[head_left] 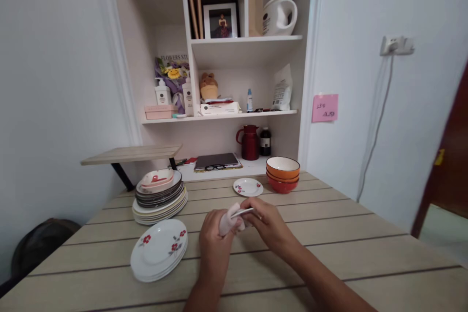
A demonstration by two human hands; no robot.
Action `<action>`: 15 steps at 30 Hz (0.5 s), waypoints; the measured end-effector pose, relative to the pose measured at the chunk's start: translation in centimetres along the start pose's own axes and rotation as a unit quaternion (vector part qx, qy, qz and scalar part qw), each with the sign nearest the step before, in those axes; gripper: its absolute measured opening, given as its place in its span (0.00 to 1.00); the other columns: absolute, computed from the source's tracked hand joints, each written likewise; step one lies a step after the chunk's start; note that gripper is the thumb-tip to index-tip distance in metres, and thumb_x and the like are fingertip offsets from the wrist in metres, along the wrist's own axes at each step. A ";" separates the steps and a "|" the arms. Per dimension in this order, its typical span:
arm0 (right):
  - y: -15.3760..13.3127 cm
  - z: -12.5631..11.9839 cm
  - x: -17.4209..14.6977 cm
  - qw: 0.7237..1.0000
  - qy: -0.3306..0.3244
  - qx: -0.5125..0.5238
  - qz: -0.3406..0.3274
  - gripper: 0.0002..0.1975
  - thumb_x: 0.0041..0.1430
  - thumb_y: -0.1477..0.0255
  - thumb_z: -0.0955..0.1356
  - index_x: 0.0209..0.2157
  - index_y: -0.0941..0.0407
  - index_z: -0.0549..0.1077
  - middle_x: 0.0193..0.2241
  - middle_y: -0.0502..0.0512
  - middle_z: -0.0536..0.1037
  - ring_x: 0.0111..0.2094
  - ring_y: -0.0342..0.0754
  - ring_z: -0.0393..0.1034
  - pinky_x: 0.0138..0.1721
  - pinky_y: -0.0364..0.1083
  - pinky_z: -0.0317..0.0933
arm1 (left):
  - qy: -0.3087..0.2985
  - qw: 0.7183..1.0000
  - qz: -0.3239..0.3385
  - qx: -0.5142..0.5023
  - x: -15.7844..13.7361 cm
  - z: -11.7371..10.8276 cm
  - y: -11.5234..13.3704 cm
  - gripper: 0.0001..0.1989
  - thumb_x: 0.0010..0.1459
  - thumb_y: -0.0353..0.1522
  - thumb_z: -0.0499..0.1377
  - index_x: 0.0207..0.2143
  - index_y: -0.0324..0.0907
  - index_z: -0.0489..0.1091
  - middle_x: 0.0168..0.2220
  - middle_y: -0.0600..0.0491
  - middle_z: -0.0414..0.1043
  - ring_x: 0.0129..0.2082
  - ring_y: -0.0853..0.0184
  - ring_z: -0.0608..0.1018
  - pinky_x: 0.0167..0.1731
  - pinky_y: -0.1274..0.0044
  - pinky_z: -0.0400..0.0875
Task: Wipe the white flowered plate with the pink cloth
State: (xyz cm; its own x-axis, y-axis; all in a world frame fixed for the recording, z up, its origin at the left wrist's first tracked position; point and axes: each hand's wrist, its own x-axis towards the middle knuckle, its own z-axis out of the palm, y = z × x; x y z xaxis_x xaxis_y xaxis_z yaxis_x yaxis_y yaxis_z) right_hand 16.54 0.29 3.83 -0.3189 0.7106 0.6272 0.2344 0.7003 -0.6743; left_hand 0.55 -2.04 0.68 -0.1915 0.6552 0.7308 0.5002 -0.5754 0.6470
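My left hand [215, 229] is closed on a pale pinkish-white cloth [227, 223], which is folded over the edge of a small white plate [243, 212]. The plate is tilted, seen almost edge-on, and mostly hidden by my fingers. Gripping its right side is my right hand [266, 219], thumb and fingers pressed together. Both hands are above the table, at its middle. Beyond them lies a small white plate with red flowers [248, 186]. To the left sits a stack of larger flowered white plates [160, 248].
Behind that stack stands a taller pile of plates [160, 209] topped with pink dishes [157, 179]. Orange and red bowls [282, 174] are stacked at the back right of the wooden table [351, 243]. A red jug [250, 144] and shelves [244, 53] rise behind.
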 end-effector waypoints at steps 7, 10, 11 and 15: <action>0.6 0.1 0.0 0.982 0.005 0.175 0.077 0.04 0.57 0.68 0.68 0.31 0.54 0.71 0.24 0.46 0.72 0.27 0.45 0.64 0.31 0.42 0.56 | 0.009 0.985 -0.143 -0.095 0.3 0.3 0.1 0.18 0.48 0.43 0.66 0.38 0.41 0.78 0.30 0.51 0.79 0.31 0.62 0.78 0.33 0.74 0.73; 0.9 0.3 -0.1 0.961 0.025 0.249 0.117 0.06 0.55 0.67 0.70 0.32 0.55 0.71 0.24 0.46 0.72 0.27 0.44 0.63 0.30 0.42 0.54 | 0.004 0.974 -0.180 -0.139 0.6 0.2 0.6 0.19 0.48 0.43 0.66 0.39 0.40 0.77 0.31 0.52 0.80 0.31 0.63 0.79 0.33 0.75 0.73; 1.0 0.4 -0.1 0.953 0.032 0.271 0.128 0.07 0.55 0.67 0.70 0.32 0.55 0.71 0.24 0.46 0.73 0.27 0.44 0.63 0.30 0.42 0.54 | 0.004 0.971 -0.187 -0.152 0.7 0.2 0.7 0.20 0.48 0.43 0.66 0.39 0.40 0.77 0.32 0.51 0.80 0.32 0.63 0.79 0.34 0.75 0.73; 0.6 1.0 -0.1 0.927 0.059 0.337 0.156 0.11 0.52 0.64 0.72 0.35 0.55 0.74 0.28 0.49 0.77 0.28 0.46 0.66 0.32 0.43 0.57 | 0.024 0.960 -0.203 -0.190 0.8 0.1 0.9 0.21 0.46 0.43 0.67 0.39 0.38 0.77 0.35 0.48 0.81 0.35 0.60 0.80 0.36 0.74 0.74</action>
State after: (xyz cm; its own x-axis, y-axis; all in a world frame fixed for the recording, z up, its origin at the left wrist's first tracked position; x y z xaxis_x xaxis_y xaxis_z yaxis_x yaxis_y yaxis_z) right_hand 15.82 0.63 2.99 -0.2199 0.9020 0.3714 -0.3410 0.2856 -0.8956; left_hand 0.94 -1.93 1.84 -0.3489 0.8453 0.4047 0.0335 -0.4203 0.9068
